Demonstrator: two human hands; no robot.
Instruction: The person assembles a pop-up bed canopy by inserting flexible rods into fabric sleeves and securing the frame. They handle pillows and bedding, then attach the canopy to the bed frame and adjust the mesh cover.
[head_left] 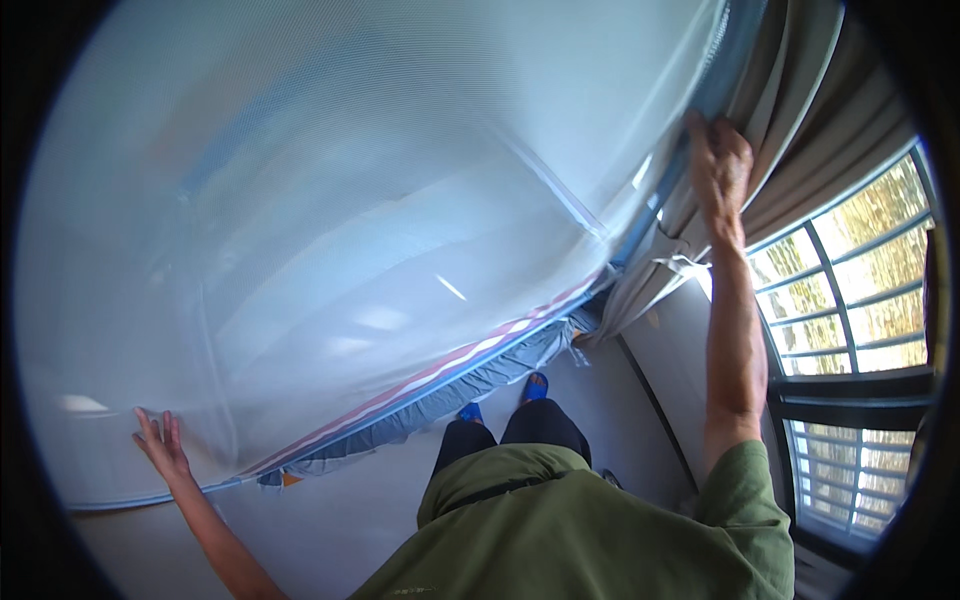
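Observation:
A white mesh mosquito net (380, 230) with blue edging spreads over a bed and fills the upper left. My left hand (162, 445) rests against its mesh near the lower left corner, fingers spread. At the upper right, my right hand (720, 170) has its fingers curled at the blue border of the net, beside a grey-beige curtain (800, 130). The fingertips there are partly hidden, but they seem closed on that border. Through the mesh, pale bedding shows blurred.
A striped edge (440, 378) and a gathered grey-blue bed skirt (420, 425) run along the bedside. My feet in blue slippers (536, 386) stand on the pale floor (370, 530) close to it. A barred window (850, 280) is at the right, next to the tied curtain.

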